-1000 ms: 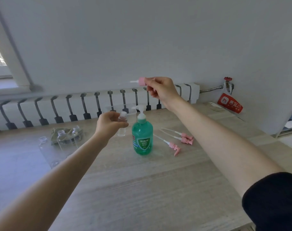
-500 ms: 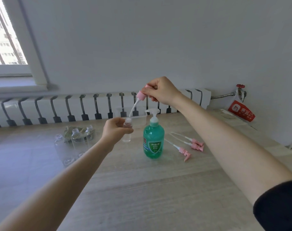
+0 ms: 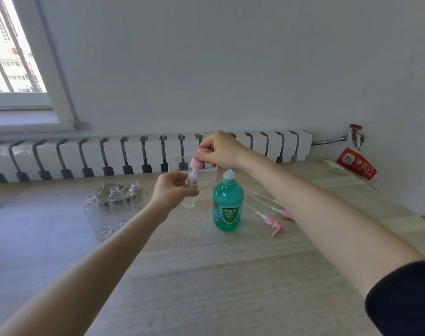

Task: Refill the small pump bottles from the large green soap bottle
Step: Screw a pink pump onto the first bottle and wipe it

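Note:
My left hand (image 3: 173, 190) grips a small clear bottle (image 3: 190, 190) upright above the table. My right hand (image 3: 220, 149) pinches a pink pump head (image 3: 196, 163) just over that bottle's neck, its white tube going down into the opening. The large green soap bottle (image 3: 228, 206) stands on the table right of the small bottle, with its pump top off. Three more clear small bottles (image 3: 114, 197) without caps stand to the left. Two loose pink pump heads (image 3: 272, 223) with long tubes lie to the right of the green bottle.
A crumpled greenish cloth (image 3: 104, 190) lies behind the clear bottles. A clear plastic tub (image 3: 211, 172) sits at the back of the wooden table (image 3: 206, 275). A white radiator (image 3: 134, 154) runs along the wall, with a red-valved pipe (image 3: 354, 132) and a red bag (image 3: 356, 163) at right.
My right hand has come down with the pink pump head, from high above the table to the neck of the small bottle, and its tube has gone into the opening. The camera tilted.

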{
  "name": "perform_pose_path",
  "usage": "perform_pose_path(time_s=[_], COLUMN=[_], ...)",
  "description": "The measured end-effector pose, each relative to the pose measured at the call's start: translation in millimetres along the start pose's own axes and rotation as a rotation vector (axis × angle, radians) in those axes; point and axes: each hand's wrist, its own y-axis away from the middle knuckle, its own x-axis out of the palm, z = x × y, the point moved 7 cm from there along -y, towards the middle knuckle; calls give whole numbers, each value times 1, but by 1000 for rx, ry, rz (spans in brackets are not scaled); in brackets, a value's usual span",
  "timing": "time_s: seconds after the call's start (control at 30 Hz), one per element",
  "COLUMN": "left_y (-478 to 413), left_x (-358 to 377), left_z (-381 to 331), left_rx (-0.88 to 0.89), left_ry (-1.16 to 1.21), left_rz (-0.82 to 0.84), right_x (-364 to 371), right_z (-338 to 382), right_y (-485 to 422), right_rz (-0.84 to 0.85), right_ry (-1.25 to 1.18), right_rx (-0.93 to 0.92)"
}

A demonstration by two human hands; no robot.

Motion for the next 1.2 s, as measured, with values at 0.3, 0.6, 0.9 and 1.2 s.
perform_pose_path(time_s=[0.3, 0.6, 0.9, 1.2], left_y=[7, 10, 18, 15], left_x=[3, -6, -5, -14], left_z=[-16, -22, -31, -21], left_rx=[50, 63, 118, 40], left_ry=[22, 59, 19, 157], left_rz=[20, 36, 57, 67], right_x=[12, 11, 13, 13], right_z=[9, 8, 13, 18], right_y=[-2, 0, 1, 2], right_rz=[62, 165, 170, 207], right_ry=[154, 172, 341, 107], right_rx=[-52, -60, 0, 157])
